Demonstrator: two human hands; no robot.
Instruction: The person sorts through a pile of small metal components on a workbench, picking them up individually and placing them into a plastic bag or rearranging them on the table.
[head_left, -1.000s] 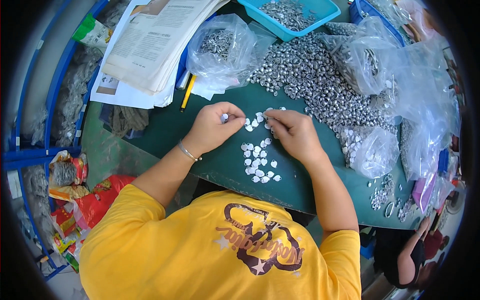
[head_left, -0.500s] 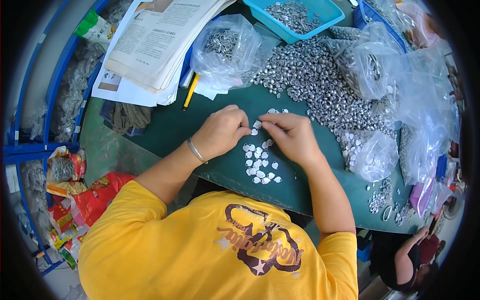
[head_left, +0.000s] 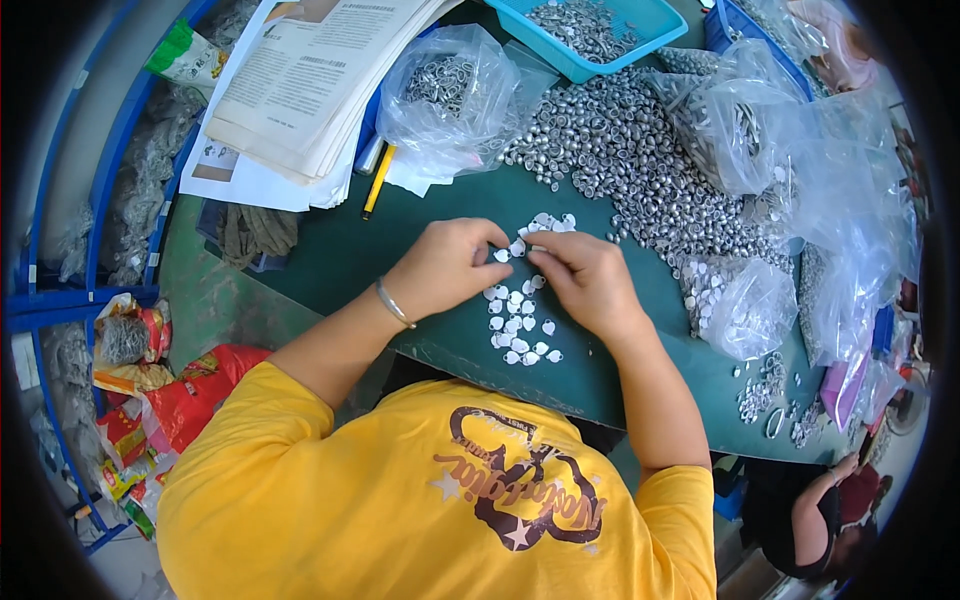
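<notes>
Small white heart-shaped metal charms (head_left: 515, 325) lie loosely grouped on the green tabletop before me. More of these charms (head_left: 545, 222) sit just beyond my fingers. My left hand (head_left: 450, 262), wearing a silver bangle (head_left: 394, 302), is open, with thumb and forefinger apart beside a heart-shaped charm (head_left: 503, 256). From the other side, my right hand (head_left: 592, 280) reaches in with its thumb and forefinger closed at a heart-shaped charm (head_left: 518, 247); the fingertips partly hide it. The two hands are close together but not touching.
A heap of silver domed metal pieces (head_left: 650, 170) spreads at the far right, among clear plastic bags (head_left: 740, 130). Beyond stands a turquoise basket (head_left: 600, 68) of metal parts. Newspapers (head_left: 300, 100) and a yellow pen (head_left: 379, 183) lie at the far left. Another person's arm (head_left: 815, 515) shows lower right.
My left thumb and forefinger have parted and shifted slightly down and right. My right hand has moved slightly, showing more of the charms beyond it.
</notes>
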